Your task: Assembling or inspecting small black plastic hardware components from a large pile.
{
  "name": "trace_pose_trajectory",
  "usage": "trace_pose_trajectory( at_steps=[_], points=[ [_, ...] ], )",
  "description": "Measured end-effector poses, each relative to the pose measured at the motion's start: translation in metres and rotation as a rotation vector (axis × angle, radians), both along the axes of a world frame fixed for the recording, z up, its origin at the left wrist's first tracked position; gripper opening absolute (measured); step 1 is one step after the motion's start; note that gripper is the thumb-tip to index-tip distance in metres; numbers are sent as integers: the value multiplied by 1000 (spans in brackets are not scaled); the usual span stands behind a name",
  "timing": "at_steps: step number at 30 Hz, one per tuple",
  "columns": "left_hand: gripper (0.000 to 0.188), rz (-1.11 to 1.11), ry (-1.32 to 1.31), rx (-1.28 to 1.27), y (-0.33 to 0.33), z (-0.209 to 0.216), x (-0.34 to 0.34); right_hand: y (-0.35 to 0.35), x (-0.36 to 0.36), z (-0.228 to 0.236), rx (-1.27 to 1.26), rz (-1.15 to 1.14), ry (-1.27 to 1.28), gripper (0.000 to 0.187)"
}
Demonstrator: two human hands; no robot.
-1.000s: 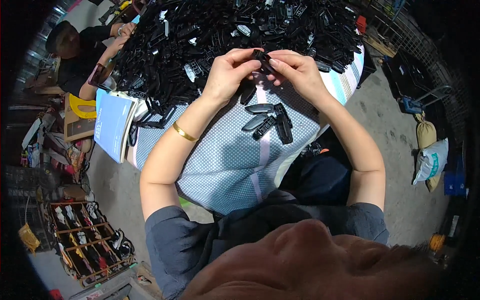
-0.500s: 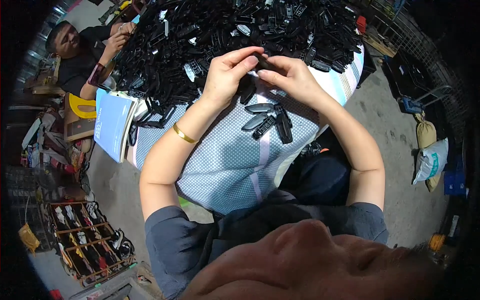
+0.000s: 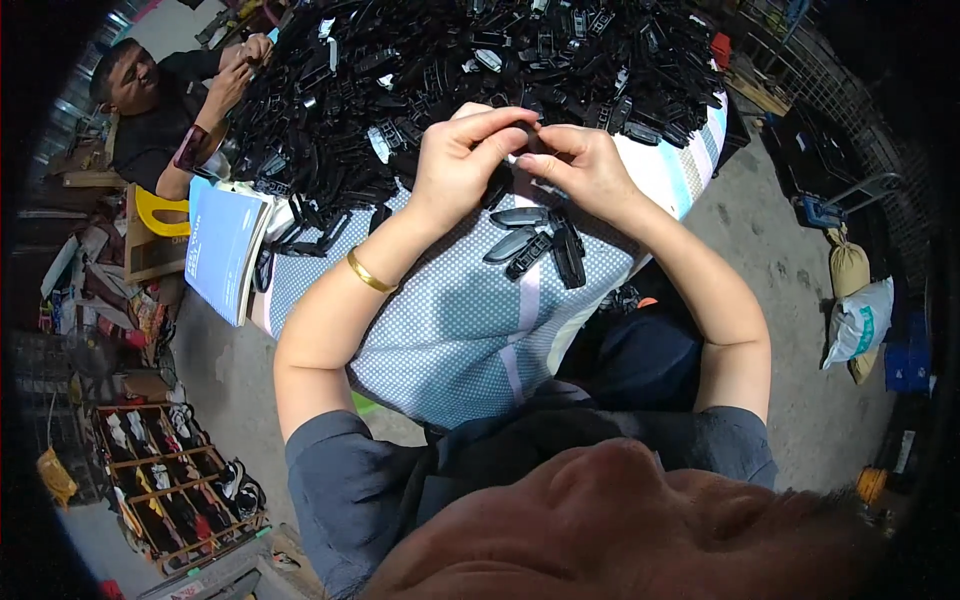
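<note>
So the left hand [image 3: 452, 168] and right hand [image 3: 588, 172] both pinch a small black part [image 3: 527, 146], mostly hidden, over the cloth-covered surface [image 3: 425, 310]. Fingertip-only grip, so I reckon one slip could drop it among the loose black pieces [image 3: 567, 258].

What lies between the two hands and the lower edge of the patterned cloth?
In the head view: a small cluster of black pieces, then patterned cloth, partly shaded.

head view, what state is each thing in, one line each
Left hand, fingers closed on black part
Right hand, fingers closed on black part
Pile, heaped
Cloth, creased
Loose parts, lying on cloth
Book, cover up
Bangle, worn
Tan sack, neck gathered
</note>
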State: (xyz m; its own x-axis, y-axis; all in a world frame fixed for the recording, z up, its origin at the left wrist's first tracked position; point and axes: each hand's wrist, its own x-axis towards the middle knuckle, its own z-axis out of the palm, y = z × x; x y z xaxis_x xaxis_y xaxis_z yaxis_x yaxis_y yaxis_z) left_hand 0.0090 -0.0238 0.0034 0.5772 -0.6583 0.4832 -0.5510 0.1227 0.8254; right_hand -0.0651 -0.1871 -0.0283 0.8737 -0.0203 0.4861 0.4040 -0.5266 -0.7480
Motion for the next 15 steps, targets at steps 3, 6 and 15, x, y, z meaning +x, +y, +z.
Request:
trace_pose_trajectory(
  at_steps=[3,6,15],
  points=[
    [28,49,-224,9,-4,5,-6,-1,4,-3,250,112,62,19],
    [32,71,-290,-26,-3,9,-9,3,0,6,317,115,66,19],
    [25,15,-543,-60,-4,8,-7,-6,3,4,271,196,48,48]
  ],
)
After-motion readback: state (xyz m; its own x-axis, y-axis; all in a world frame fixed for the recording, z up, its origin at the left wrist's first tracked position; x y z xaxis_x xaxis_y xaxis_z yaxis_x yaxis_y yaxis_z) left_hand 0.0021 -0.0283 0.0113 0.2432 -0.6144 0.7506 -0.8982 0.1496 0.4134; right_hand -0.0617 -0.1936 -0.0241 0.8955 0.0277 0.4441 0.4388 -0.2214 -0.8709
